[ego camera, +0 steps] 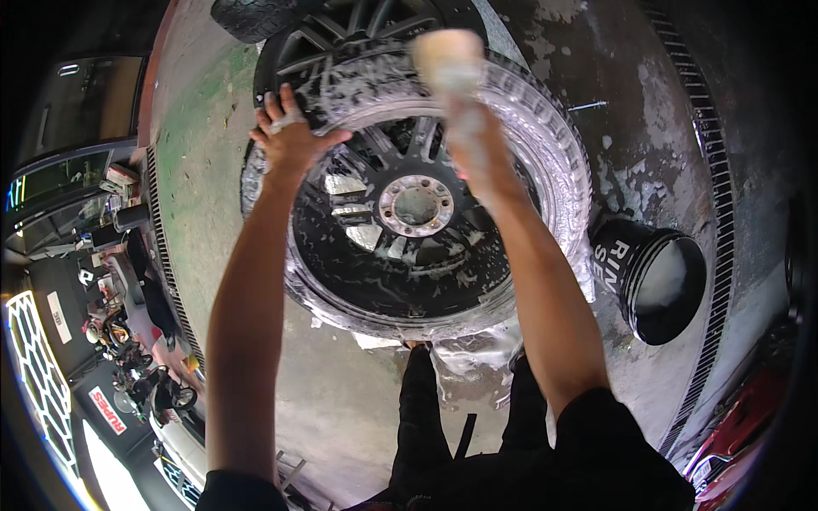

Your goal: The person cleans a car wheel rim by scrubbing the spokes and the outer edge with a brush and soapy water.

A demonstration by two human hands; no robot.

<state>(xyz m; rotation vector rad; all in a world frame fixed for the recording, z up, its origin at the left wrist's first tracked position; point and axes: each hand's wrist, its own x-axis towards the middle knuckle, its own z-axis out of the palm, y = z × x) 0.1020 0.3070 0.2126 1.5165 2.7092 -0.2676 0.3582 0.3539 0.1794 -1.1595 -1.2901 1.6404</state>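
A car wheel with a black alloy rim [402, 281] and a foam-covered tire [562, 166] stands in front of my feet, its inner side facing me. My left hand [287, 137] rests with spread fingers on the tire's upper left, the thumb near the rim's edge. In my right hand [476, 144] is a brush [449, 57], blurred by motion, over the tire's soapy upper part. Its bristles look pale; which kind of brush it is I cannot tell. White suds cover the tread and sidewall, and foam spots dot the rim's inside.
A black bucket [613, 265] with whitish liquid stands at right beside a floor drain grate [722, 191]. Another wheel [358, 22] lies behind the soapy one, with a tire [246, 19] at its upper left. Wet suds spread on the floor. Motorcycles [131, 358] stand far left.
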